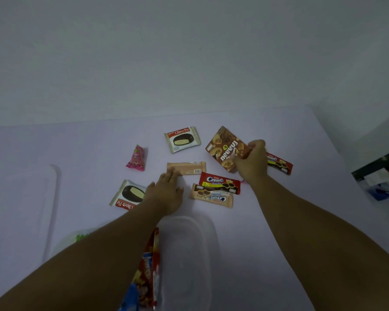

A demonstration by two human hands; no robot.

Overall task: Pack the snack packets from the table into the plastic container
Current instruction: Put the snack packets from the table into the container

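Standing right by the desk [54, 142] here, it's covered in something pale lilac and snacks are scattered all over the middle. The right hand [253, 161] has its fingers curled round the near edge of a brown snack box [225, 148], which is tipped up off the surface at an angle. Just behind that hand a red cookie packet [280, 163] pokes out, flat on the desk.

The left hand [166, 190] is stretched out flat, fingers straight, fingertips touching the near left corner of a tan wafer packet [188, 168] lying label-down. It's not gripping anything.

Other stuff: a Choco Pie packet [182, 139] at the back, a second Choco Pie [127, 194] just left of the left wrist and partly hidden by it, a little pink candy packet [138, 157] standing off to the left, and a red Creamo packet [219, 182] resting against a beige Creamo packet [212, 196], both between the two arms.

The clear plastic container [189, 254] sits close to the person, right under and between the forearms. A red and blue packet [147, 270] is standing on edge along its left side, looks like it's inside, though the see-through wall makes that hard to call. A clear lid [25, 189] lies flat at far left, and something green [81, 237] peeks out by the left forearm.
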